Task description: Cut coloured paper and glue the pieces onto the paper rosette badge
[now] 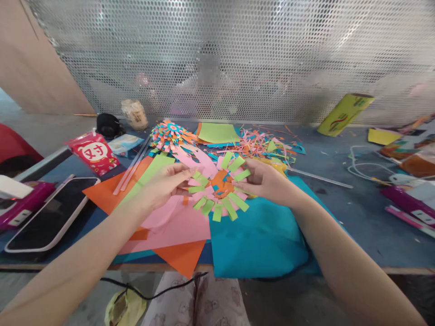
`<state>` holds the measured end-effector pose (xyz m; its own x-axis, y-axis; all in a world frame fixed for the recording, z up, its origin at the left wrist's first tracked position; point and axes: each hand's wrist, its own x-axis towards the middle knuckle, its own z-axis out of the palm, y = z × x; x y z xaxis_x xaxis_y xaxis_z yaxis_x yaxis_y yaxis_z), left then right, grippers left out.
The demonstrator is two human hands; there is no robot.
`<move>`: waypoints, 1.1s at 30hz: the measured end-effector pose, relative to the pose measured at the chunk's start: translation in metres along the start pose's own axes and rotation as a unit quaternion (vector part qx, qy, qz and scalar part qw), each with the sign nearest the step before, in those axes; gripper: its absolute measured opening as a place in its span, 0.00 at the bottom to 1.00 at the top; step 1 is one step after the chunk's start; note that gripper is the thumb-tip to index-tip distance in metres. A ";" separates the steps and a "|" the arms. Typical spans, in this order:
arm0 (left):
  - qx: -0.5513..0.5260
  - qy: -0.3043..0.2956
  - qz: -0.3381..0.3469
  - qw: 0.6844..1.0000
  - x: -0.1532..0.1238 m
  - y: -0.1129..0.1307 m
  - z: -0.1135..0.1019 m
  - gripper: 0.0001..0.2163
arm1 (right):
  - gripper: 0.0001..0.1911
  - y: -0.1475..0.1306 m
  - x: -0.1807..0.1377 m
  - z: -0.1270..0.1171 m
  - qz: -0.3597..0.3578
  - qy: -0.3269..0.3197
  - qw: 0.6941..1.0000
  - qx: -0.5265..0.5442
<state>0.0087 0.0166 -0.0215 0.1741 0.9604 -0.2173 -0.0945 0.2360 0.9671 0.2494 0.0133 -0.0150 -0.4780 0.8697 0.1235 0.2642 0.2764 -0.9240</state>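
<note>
Between my hands is a layered paper flower (207,206) with green and pink fringed petals around an orange and blue middle. My left hand (171,181) pinches its left side with thumb and fingers. On the opposite edge, my right hand (263,181) grips the petals the same way. The flower is held above pink paper (193,231) and blue paper (258,240), with orange paper (183,258) poking out below. Behind it stands a dense multicoloured paper flower ball (171,134). Paper scraps (254,142) lie heaped to its right.
At left are a phone (50,215), a red packet (93,151) and clear glue sticks (131,170). Another glue stick (321,178) lies at right. A yellow tube (345,114) leans by the perforated metal panel (254,59). Purple tools (409,206) and a white cord (355,165) occupy the far right.
</note>
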 end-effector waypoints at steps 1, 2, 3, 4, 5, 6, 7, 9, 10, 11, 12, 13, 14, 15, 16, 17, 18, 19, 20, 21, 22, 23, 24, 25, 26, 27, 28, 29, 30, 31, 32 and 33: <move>-0.007 -0.003 0.000 1.000 0.000 0.001 0.000 0.13 | 0.15 0.000 0.000 0.000 -0.002 0.001 1.000 0.001; -0.012 -0.007 0.000 1.000 -0.001 0.001 0.001 0.13 | 0.15 0.000 0.000 0.000 -0.004 0.002 1.000 0.001; -0.014 -0.011 0.001 1.000 -0.001 0.002 0.001 0.13 | 0.14 0.001 0.000 0.000 -0.004 0.002 1.000 0.000; -0.014 -0.015 0.002 1.000 -0.001 0.002 0.000 0.13 | 0.14 0.001 0.000 0.000 -0.004 0.002 1.000 -0.001; -0.013 -0.021 0.002 1.000 -0.002 0.002 0.000 0.13 | 0.14 0.001 0.000 0.000 -0.003 0.003 1.000 -0.002; -0.011 -0.026 0.002 1.000 -0.002 0.002 -0.001 0.14 | 0.13 0.001 0.000 0.000 -0.003 0.003 1.000 -0.002; -0.006 -0.028 0.004 1.000 -0.002 0.002 -0.002 0.14 | 0.13 0.001 0.000 0.000 -0.003 0.003 1.000 -0.003; 0.010 -0.020 0.010 1.000 -0.002 0.002 -0.003 0.14 | 0.13 0.002 0.000 0.000 -0.002 0.005 1.000 -0.006; 0.020 -0.012 0.014 1.000 -0.002 0.001 -0.003 0.15 | 0.13 0.003 0.000 0.000 0.000 0.004 1.000 -0.007; 0.028 -0.004 0.018 0.999 -0.002 0.001 -0.004 0.15 | 0.13 0.003 0.000 0.000 0.001 0.004 1.000 -0.009; 0.033 0.002 0.022 0.999 -0.002 0.001 -0.003 0.15 | 0.13 0.003 0.000 0.000 0.001 0.003 1.000 -0.009; 0.036 0.005 0.025 0.999 -0.002 0.001 -0.003 0.15 | 0.13 0.004 0.000 -0.001 0.001 0.002 1.000 -0.008; 0.038 0.005 0.028 0.999 -0.003 0.001 -0.003 0.15 | 0.13 0.004 0.000 -0.001 0.000 0.002 1.000 -0.008; 0.040 0.005 0.031 0.999 -0.003 0.001 -0.002 0.15 | 0.13 0.004 0.000 0.000 0.000 0.002 1.000 -0.008; 0.045 0.004 0.032 0.998 -0.003 0.001 -0.002 0.15 | 0.13 0.004 0.000 0.000 0.000 0.003 1.000 -0.008; 0.052 0.004 0.032 0.998 -0.004 0.001 -0.001 0.15 | 0.13 0.004 0.000 0.000 -0.002 0.003 1.000 -0.007; 0.059 0.005 0.031 0.998 -0.004 0.001 -0.001 0.16 | 0.12 0.004 0.000 0.000 -0.005 0.003 1.000 -0.007; 0.065 0.006 0.029 0.997 -0.004 0.000 -0.001 0.16 | 0.12 0.003 0.000 0.001 -0.009 0.002 1.000 -0.008; 0.070 0.007 0.028 0.997 -0.004 0.000 -0.001 0.17 | 0.12 0.003 0.000 0.001 -0.013 0.001 1.000 -0.009; 0.073 0.006 0.026 0.997 -0.003 -0.001 -0.001 0.18 | 0.12 0.003 0.000 0.002 -0.017 0.001 1.000 -0.009; 0.074 0.004 0.024 0.997 -0.003 -0.002 -0.001 0.18 | 0.12 0.002 0.000 0.002 -0.021 0.000 1.000 -0.009; 0.074 -0.001 0.022 0.997 -0.002 -0.003 -0.002 0.18 | 0.12 0.002 0.000 0.002 -0.023 -0.002 1.000 -0.009; 0.072 -0.005 0.019 0.997 -0.001 -0.003 -0.002 0.18 | 0.12 0.002 0.000 0.002 -0.024 -0.003 1.000 -0.008; 0.068 -0.007 0.016 0.998 -0.001 -0.004 -0.002 0.18 | 0.12 0.002 0.000 0.002 -0.025 -0.003 1.000 -0.007; 0.065 -0.009 0.012 0.998 0.000 -0.004 -0.003 0.17 | 0.12 0.002 0.000 0.003 -0.026 -0.004 1.000 -0.007; 0.061 -0.009 0.009 0.998 0.000 -0.004 -0.003 0.17 | 0.12 0.001 0.000 0.003 -0.027 -0.002 1.000 -0.008; 0.058 -0.010 0.007 0.998 0.000 -0.004 -0.003 0.17 | 0.12 0.001 0.000 0.003 -0.028 -0.001 1.000 -0.008; 0.057 -0.009 0.005 0.998 0.001 -0.004 -0.002 0.16 | 0.12 0.001 0.000 0.003 -0.030 0.001 1.000 -0.009; 0.056 -0.008 0.003 0.998 0.000 -0.004 -0.002 0.17 | 0.12 0.001 0.000 0.003 -0.030 0.002 0.999 -0.009; 0.054 -0.006 0.003 0.999 0.000 -0.004 -0.002 0.17 | 0.12 0.002 0.000 0.003 -0.030 0.002 1.000 -0.008; 0.053 -0.004 0.002 0.999 0.000 -0.003 -0.002 0.17 | 0.12 0.002 -0.001 0.003 -0.029 0.001 1.000 -0.008; 0.051 -0.003 0.001 0.999 0.000 -0.003 -0.001 0.17 | 0.12 0.002 -0.001 0.003 -0.030 0.000 1.000 -0.007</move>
<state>0.0078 0.0157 -0.0243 0.1796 0.9600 -0.2149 0.0060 0.2174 0.9761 0.2475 0.0121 -0.0176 -0.4924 0.8518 0.1787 0.2467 0.3335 -0.9099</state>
